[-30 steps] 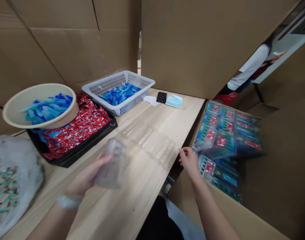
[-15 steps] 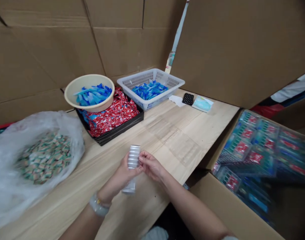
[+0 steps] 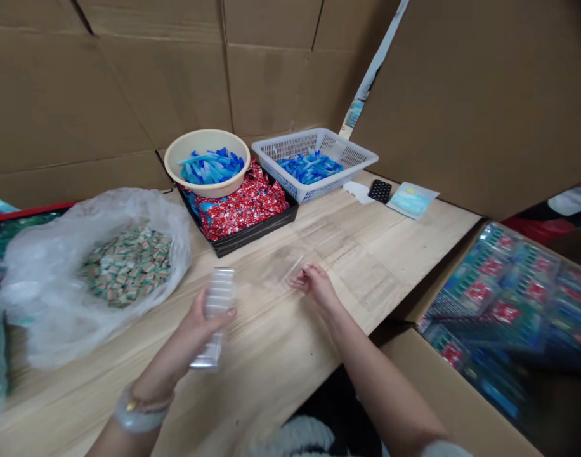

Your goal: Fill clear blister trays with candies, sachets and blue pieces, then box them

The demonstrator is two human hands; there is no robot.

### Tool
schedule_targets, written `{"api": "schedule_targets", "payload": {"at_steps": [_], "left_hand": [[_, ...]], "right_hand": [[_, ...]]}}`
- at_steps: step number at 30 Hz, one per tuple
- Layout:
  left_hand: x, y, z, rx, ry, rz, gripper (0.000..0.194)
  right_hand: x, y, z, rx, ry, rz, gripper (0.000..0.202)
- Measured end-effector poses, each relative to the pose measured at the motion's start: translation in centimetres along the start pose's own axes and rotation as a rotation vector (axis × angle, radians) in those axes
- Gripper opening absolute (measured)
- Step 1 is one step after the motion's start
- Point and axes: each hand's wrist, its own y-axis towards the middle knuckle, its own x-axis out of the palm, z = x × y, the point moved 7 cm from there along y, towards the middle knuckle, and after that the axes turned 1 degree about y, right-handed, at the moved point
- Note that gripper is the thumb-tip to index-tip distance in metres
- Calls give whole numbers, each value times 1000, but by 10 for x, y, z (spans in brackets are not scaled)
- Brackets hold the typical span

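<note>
My left hand point(image 3: 200, 330) is wrapped round a long clear plastic stack point(image 3: 220, 289) with ridges across it, held above the wooden table point(image 3: 266, 355). Off to the right, my right hand point(image 3: 316, 289) pinches the edge of a thin transparent piece point(image 3: 290, 270), which is blurred and hard to make out against the wood. The two hands are apart. Left of my left hand, a white plastic bag point(image 3: 47, 304) lies open around many small green and tan pieces point(image 3: 129, 266).
A cream bowl point(image 3: 171, 158) of blue pieces sits on a black tray point(image 3: 252, 235) of red packets. Beside it stands a white basket point(image 3: 366, 162). Farther right are a black pad point(image 3: 380, 190), a blue packet point(image 3: 411, 200) and a carton point(image 3: 443, 387) of packaged goods.
My hands have moved apart, the left with the stack to the left, the right with a thin clear piece to the right. The camera view has turned left.
</note>
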Motion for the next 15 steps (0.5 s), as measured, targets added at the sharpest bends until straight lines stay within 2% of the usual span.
{"api": "schedule_targets", "payload": {"at_steps": [2, 4, 6, 8, 10, 12, 15], "left_hand": [[-1, 7, 1, 55, 133, 43, 86], [3, 16, -1, 97, 203, 95, 83], [8, 22, -4, 143, 235, 147, 82], [11, 25, -5, 180, 220, 176, 81], [14, 26, -8, 176, 143, 141, 79], [15, 25, -11, 138, 41, 84, 80], [14, 24, -12, 145, -66, 32, 80]], "right_hand": [[-9, 18, 10, 73, -72, 104, 22], [-7, 19, 22, 123, -196, 160, 22], [18, 9, 36, 123, -268, 40, 23], [61, -10, 56, 153, -223, -238, 29], [96, -27, 73, 238, -83, -430, 33], [114, -35, 85, 326, 57, -478, 34], [121, -33, 90, 394, 145, -477, 33]]}}
